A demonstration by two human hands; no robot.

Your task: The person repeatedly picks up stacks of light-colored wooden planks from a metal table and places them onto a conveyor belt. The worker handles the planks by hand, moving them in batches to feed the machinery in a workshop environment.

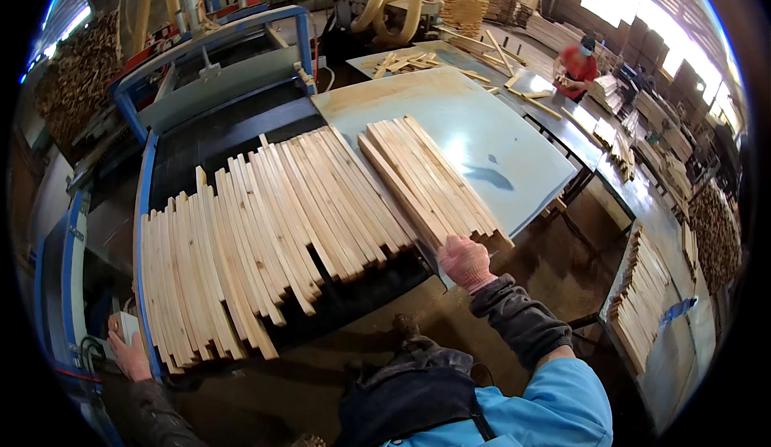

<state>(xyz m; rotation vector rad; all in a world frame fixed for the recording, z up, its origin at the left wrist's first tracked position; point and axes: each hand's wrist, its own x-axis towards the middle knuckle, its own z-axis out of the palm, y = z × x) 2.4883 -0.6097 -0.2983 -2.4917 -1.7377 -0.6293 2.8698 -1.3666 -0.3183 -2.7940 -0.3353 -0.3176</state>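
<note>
My right hand (pixel 467 262), in a pinkish knitted glove, is closed around the near end of a wooden strip (pixel 401 194). That strip is at the left edge of a small batch of strips (pixel 438 170) lying on a pale sheet-topped table (pixel 522 146). My left hand (pixel 131 352) is low at the far left, its fingers stretched against a small light-coloured box (pixel 123 326) beside the machine's blue frame. Between my hands, many long wooden strips (pixel 265 222) lie side by side on a black belt (pixel 225 134), their near ends uneven.
A blue-framed machine (pixel 301 37) spans the belt's far end. Loose strips (pixel 405 63) lie on a table behind. A person in red (pixel 577 65) stands at the far right beside long metal tables. More strips (pixel 642 298) rest on a table at the right.
</note>
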